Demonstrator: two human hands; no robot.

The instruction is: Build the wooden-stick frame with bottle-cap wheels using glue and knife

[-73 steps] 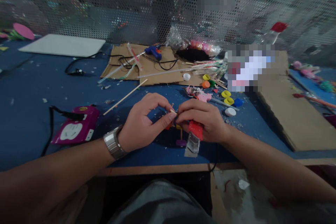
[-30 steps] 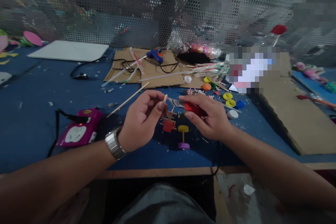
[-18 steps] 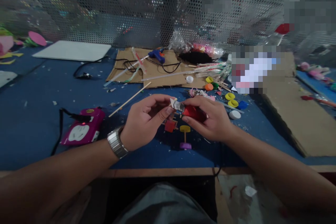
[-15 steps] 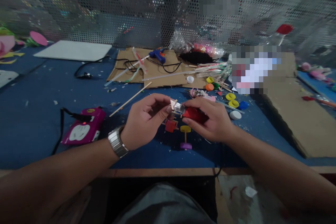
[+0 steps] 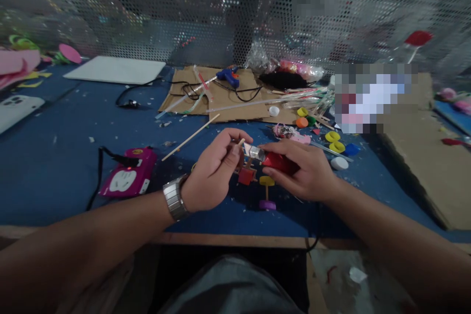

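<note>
My left hand (image 5: pixel 213 171), with a metal-band watch on the wrist, pinches a small wooden stick (image 5: pixel 241 142) between thumb and fingers. My right hand (image 5: pixel 312 169) is wrapped round a red tool (image 5: pixel 276 161) with a shiny silvery end; its exact kind is hard to make out. That silvery end points left, close to the stick and the left fingertips. Beneath the hands lies a small red block with sticks (image 5: pixel 246 175), partly hidden by my left hand. Beside it is a wooden axle (image 5: pixel 267 192) with a yellow cap at one end and a purple cap at the other.
A purple power strip (image 5: pixel 132 171) with a black plug stands at left. A long wooden stick (image 5: pixel 191 137) lies nearby. Behind are a blue glue gun (image 5: pixel 228 77) on cardboard (image 5: pixel 250 113), clear sticks and coloured caps (image 5: pixel 332 136). More cardboard (image 5: pixel 423 157) lies at right.
The view has shifted slightly, so everything appears a little further right. My left fingers have turned and closed more over the wooden stick. The right hand keeps its hold on the red tool.
</note>
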